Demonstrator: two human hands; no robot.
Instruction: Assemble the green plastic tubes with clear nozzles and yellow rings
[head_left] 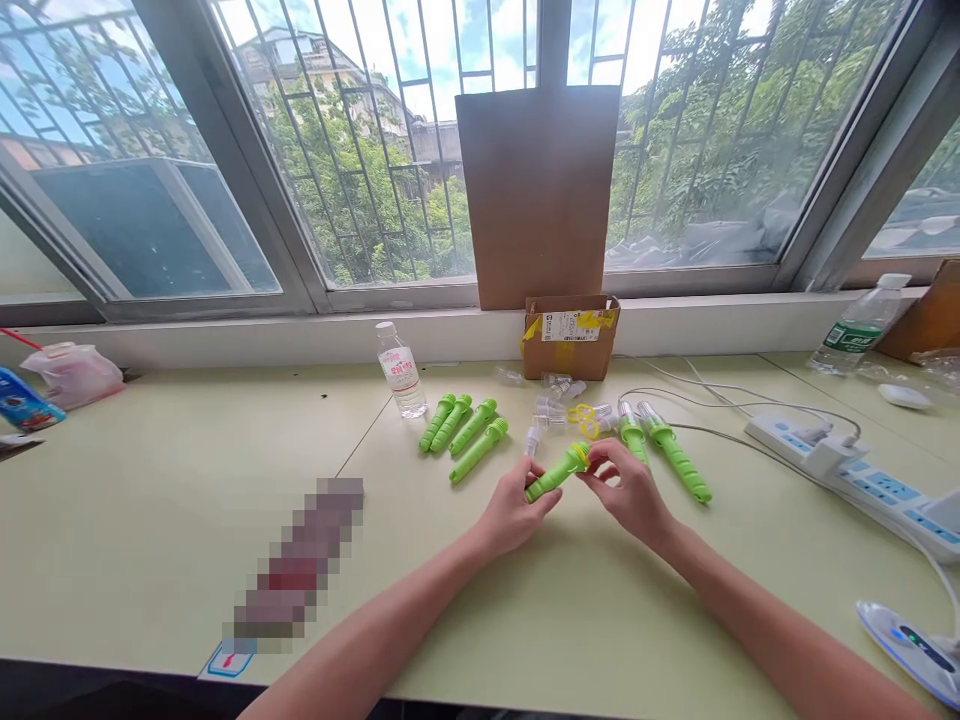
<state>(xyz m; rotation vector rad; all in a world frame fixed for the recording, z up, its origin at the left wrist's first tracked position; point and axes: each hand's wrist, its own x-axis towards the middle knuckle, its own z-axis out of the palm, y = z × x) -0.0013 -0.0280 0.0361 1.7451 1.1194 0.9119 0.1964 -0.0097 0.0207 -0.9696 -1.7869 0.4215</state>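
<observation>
My left hand (519, 510) is closed around the lower part of a green ridged plastic tube (553, 478), which it holds tilted over the table. At the tube's upper end sits a yellow ring (578, 455), pinched by the thumb and fingers of my right hand (624, 490). Several similar green tubes (472, 428) lie to the left. Two more, one of them a green tube with a clear tip (679, 460), lie on the right, partly behind my right hand. Loose yellow rings (583, 418) and clear plastic pieces (549, 412) lie just beyond my hands.
An opened cardboard box (564, 358) stands at the back by the window. Water bottles stand at the left (403, 375) and right (855, 330). A white power strip (862, 470) with cables runs along the right side. A blurred patch (300, 560) covers something at the left.
</observation>
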